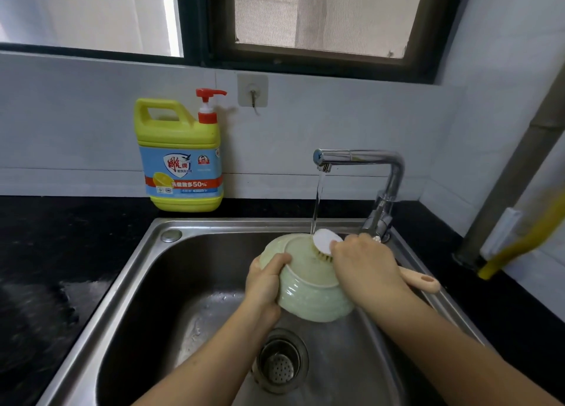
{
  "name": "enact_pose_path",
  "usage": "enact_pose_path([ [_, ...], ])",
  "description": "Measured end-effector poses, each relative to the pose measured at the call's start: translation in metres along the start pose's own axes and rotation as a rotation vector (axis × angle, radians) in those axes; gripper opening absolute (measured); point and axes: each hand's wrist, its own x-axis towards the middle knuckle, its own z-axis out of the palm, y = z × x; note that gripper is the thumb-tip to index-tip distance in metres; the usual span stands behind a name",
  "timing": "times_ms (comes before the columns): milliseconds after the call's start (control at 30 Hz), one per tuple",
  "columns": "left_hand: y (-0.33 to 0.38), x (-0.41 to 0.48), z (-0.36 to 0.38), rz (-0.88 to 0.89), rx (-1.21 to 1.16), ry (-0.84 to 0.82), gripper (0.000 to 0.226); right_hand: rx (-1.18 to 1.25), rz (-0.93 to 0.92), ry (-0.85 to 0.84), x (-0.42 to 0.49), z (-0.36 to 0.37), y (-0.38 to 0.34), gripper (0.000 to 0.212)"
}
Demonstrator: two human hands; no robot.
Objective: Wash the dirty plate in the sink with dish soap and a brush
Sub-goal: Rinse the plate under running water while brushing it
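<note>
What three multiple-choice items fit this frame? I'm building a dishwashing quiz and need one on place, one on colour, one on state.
1. Where does the soap bottle stand? A on the sill; B on the counter behind the sink; C on the floor.
2. What colour is the handle of the brush? A peach; B blue; C black.
3. The tap is: A off; B running; C wrapped in cloth.
Key: 1 B, it stands on the dark counter by the wall. 2 A, the peach handle juts past the right hand. 3 B, a stream falls from its spout toward the plate.
</note>
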Motion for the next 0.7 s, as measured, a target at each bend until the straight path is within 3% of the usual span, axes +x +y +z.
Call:
enact_pose_path([
  [167, 0.001, 0.002, -0.002, -0.009, 0.033, -0.039, 0.042, 0.119, -0.121, 0.079, 0.006, -0.002, -0.009, 0.033],
  [400, 0.004, -0.003, 0.000, -0.026, 0.006, -0.047, 0.037, 0.054, 0.054, 0.047, 0.007, 0.004, 0.016, 0.032],
  [567, 0.003, -0.007, 0.003, 0.077, 0.101, -0.100, 0.044, 0.199, -0.050, 0.132, -0.001, -0.008, 0.013, 0.038],
  [700, 0.002, -0.012, 0.006, 0.130, 0.232, -0.141, 0.050, 0.162, -0.099, 0.135, 0.004, -0.009, 0.004, 0.040],
])
